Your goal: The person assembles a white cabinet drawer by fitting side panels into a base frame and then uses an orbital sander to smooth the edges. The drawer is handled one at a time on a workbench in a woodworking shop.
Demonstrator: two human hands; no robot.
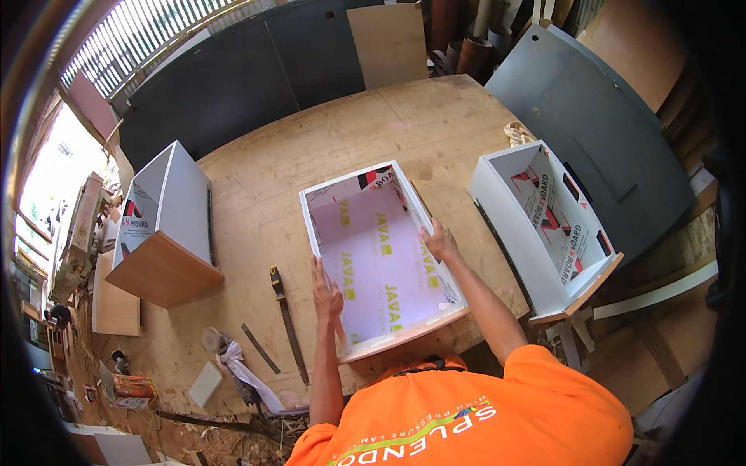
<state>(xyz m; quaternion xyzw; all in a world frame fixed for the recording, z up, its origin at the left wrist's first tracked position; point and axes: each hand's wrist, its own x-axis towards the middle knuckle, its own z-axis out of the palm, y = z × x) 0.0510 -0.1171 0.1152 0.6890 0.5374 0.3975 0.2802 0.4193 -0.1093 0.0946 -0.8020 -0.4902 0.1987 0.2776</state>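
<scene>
An open white drawer box [351, 186] with a pink film-covered bottom lies on the plywood workbench [311, 147] right in front of me. My left hand [326, 291] rests flat on its left side wall near the front corner. On the right side wall my right hand [440, 241] grips the top edge. The box's wood-coloured front panel faces me at the bench's near edge. Both forearms reach in from the lower edge, above my orange shirt.
A second open drawer box [497, 198] sits to the right. A closed white box with a wood front [167, 268] stands at left. A hand saw [287, 322], a thin metal strip [259, 348], a tape roll [210, 339] and white rag [241, 369] lie at lower left. Dark boards [590, 132] lean behind.
</scene>
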